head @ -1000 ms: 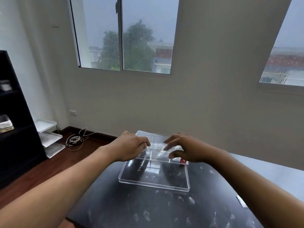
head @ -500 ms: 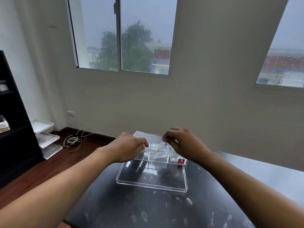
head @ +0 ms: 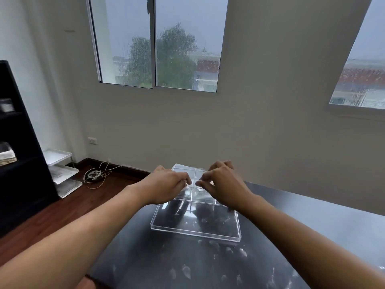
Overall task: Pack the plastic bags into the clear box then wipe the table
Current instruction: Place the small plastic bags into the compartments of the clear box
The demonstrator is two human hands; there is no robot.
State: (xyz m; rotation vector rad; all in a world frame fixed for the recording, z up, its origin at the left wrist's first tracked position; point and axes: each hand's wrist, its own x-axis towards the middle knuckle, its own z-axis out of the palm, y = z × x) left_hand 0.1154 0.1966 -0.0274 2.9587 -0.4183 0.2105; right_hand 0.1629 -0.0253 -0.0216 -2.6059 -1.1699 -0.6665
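- Head view: the clear box [head: 188, 191] sits on the dark table [head: 302, 236], its far end divided into compartments, with its flat clear lid [head: 195, 224] lying on the table against its near side.
- The left hand [head: 164, 187] and right hand [head: 224, 184] hover over the box's compartments, fingertips nearly meeting at the middle.
- Both hands have fingers curled inward, as if pinching something thin; whether a plastic bag is between them I cannot tell, since anything clear there is lost against the box.
- Pale smudges [head: 229, 250] mark the table in front of the lid.
- To the left stand a black shelf [head: 18, 163], white trays [head: 60, 170] and coiled cables [head: 94, 176] on the wooden floor.
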